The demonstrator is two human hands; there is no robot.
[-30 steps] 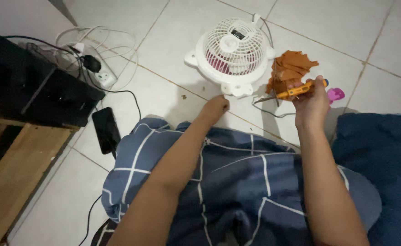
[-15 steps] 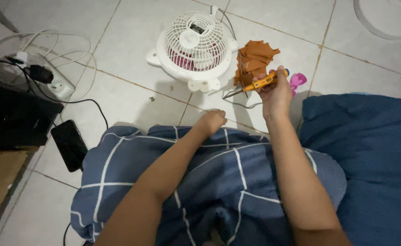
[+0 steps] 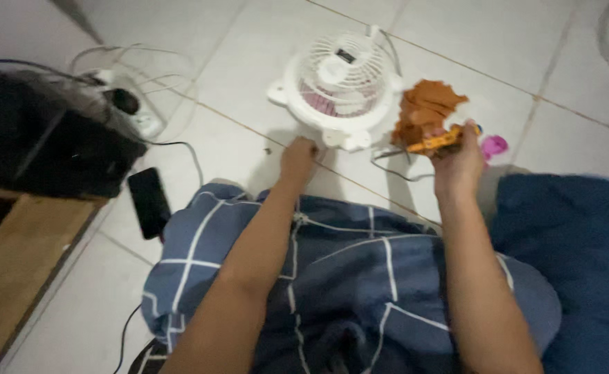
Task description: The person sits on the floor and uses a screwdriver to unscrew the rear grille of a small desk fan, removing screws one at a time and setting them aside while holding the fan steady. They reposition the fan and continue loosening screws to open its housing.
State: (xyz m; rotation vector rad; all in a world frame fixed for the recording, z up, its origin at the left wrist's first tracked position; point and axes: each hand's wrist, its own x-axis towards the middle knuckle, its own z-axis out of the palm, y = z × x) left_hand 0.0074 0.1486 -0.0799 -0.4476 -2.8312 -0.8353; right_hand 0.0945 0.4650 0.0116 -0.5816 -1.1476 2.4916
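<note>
Cables trail from a white power strip point(image 3: 135, 114) at the far left, beside a dark box point(image 3: 48, 149), and a black phone point(image 3: 149, 201) lies flat on the tiled floor point(image 3: 249, 76) just below them. Moving right, the person's left hand point(image 3: 299, 156) rests on the tiles with its fingers curled under, holding nothing I can make out, just beside the near rim of the small white fan point(image 3: 338, 88), which lies face-up. Right of the fan, the right hand point(image 3: 457, 156) is closed around a yellow-handled screwdriver point(image 3: 437, 142) and an orange-brown cloth point(image 3: 425, 111); the tool's long axis runs roughly left-right, its tip hidden. The fan lies ahead and left of that hand, nearer the left one. A pink object point(image 3: 493, 146) and blue bedding point(image 3: 581, 263) sit farther right.
</note>
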